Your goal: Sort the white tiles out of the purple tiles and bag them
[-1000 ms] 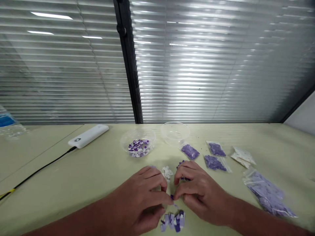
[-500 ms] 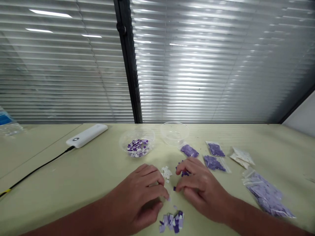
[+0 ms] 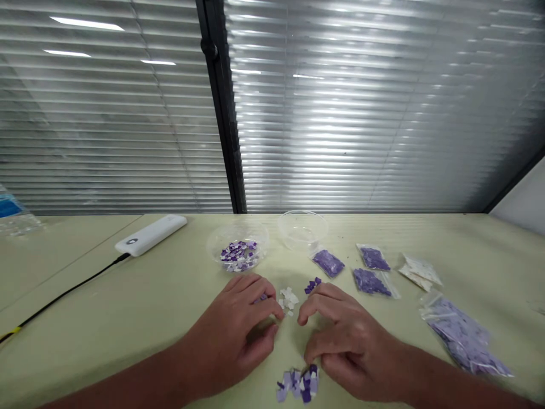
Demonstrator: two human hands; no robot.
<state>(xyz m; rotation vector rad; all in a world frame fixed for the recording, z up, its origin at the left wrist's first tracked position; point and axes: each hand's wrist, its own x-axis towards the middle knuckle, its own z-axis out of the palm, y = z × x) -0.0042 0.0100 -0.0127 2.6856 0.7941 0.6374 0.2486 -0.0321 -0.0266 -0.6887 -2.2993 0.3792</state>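
Note:
My left hand (image 3: pixel 236 338) rests low over the table with its fingers bent and a gap between thumb and forefinger. Light purple chips (image 3: pixel 260 298) peek out behind its fingers, partly covered. Just right of its fingertips lies a small heap of white chips (image 3: pixel 288 299). My right hand (image 3: pixel 351 343) has its fingers apart, one fingertip at the upper edge of a mixed heap of purple, lilac and white chips (image 3: pixel 297 383). Beyond its knuckles sits a dark purple heap (image 3: pixel 313 285), partly hidden. No chip shows in either hand.
A clear bowl (image 3: pixel 208 244) holds mixed chips; another clear bowl (image 3: pixel 326 233) stands beside it. Purple packets (image 3: pixel 327 263), white packets (image 3: pixel 421 270) and a larger lilac bag (image 3: pixel 464 338) lie rightward. A white power bank (image 3: pixel 151 234) with a black cable lies left.
My left hand has shifted away from me and slightly left, toward the light purple chips. My right hand has come nearer the mixed heap. Loose chips between the hands no longer show.

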